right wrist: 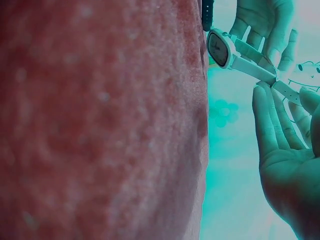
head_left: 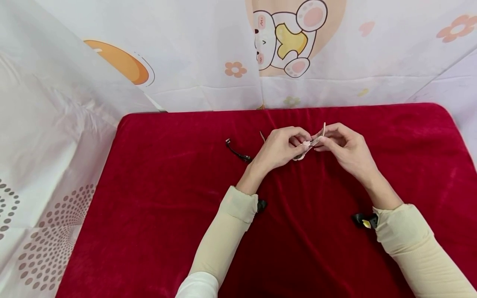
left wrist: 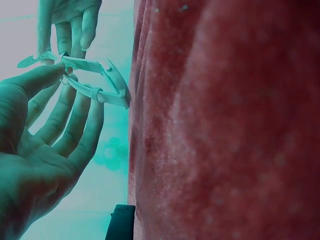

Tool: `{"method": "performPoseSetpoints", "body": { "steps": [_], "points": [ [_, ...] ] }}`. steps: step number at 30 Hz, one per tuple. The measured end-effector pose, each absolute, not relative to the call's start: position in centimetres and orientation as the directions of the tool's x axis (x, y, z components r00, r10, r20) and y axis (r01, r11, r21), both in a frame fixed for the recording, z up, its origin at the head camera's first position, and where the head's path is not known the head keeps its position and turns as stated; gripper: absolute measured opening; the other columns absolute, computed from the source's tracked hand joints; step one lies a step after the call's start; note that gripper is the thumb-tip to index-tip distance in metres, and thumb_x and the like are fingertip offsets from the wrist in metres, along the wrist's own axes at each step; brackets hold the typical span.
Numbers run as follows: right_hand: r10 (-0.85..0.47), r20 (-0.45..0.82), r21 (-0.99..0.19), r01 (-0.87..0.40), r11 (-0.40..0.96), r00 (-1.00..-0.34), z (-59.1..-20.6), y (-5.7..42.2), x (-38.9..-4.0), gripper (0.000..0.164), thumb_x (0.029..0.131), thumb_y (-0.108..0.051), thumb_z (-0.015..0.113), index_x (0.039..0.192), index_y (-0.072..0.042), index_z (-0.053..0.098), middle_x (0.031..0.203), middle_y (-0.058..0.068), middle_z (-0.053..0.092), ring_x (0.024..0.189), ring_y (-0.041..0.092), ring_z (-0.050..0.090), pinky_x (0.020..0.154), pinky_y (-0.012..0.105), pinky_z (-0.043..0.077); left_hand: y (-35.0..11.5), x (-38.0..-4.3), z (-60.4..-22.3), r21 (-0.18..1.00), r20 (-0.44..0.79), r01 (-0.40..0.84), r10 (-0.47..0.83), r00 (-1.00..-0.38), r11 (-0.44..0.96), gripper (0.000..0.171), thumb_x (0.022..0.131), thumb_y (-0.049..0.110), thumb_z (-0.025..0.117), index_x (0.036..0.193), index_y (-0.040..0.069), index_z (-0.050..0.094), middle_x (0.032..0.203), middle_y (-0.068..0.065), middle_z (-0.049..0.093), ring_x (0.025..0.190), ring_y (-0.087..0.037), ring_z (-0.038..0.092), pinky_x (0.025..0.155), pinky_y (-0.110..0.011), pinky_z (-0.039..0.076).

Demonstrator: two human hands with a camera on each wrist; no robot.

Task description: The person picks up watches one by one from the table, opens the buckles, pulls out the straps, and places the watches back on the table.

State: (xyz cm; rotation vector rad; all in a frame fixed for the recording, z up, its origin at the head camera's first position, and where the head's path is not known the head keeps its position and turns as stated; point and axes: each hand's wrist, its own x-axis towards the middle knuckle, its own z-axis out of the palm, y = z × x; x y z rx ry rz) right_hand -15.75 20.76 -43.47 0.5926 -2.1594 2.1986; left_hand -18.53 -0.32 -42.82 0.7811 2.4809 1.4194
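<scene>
A wristwatch point(right wrist: 218, 48) with a pale strap hangs between both hands, over the far part of the table. Its strap is bent into a loop, with the two strap ends meeting at the buckle. My left hand point(head_left: 279, 147) pinches the buckle end between thumb and fingertips. On the other side, my right hand point(head_left: 348, 151) pinches the strap's free end, which sticks up past the fingers. In the right wrist view the rounded square dial faces the camera. From the head view, the fingers hide most of the watch.
On the red velvet table cover point(head_left: 167, 174) lies a dark watch point(head_left: 238, 154), just left of my left hand. A thin strap-like end point(head_left: 262, 135) pokes out behind that hand. A printed white curtain point(head_left: 201, 49) hangs behind the table's far edge.
</scene>
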Motion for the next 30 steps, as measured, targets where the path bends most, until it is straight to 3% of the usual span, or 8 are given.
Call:
{"method": "performPoseSetpoints", "body": {
  "steps": [12,30],
  "points": [
    [-0.258,0.251,-0.965,-0.261,0.002,-0.933,-43.4,20.92,-15.72,0.018,0.091,0.01,0.063,0.108,0.016,0.059,0.102,0.018,0.068,0.081,0.022,0.072,0.076,0.03,0.058,-0.32,-18.47,-42.78,0.846,0.084,0.356,0.561,-0.824,0.397,0.014,0.095,0.01,0.068,0.108,0.014,0.071,0.094,0.005,0.065,0.083,-0.005,0.062,0.077,-0.015,0.049],
    [-0.288,0.276,-0.961,-0.268,-0.068,-0.917,-43.69,21.05,-15.82,0.018,0.091,0.015,0.061,0.109,0.017,0.058,0.105,0.021,0.067,0.085,0.024,0.071,0.078,0.031,0.058,-0.35,-18.62,-42.99,0.836,0.097,0.385,0.586,-0.805,0.391,0.009,0.094,0.008,0.068,0.102,0.011,0.067,0.099,0.002,0.063,0.086,-0.006,0.061,0.075,-0.014,0.051]
  ]
}}
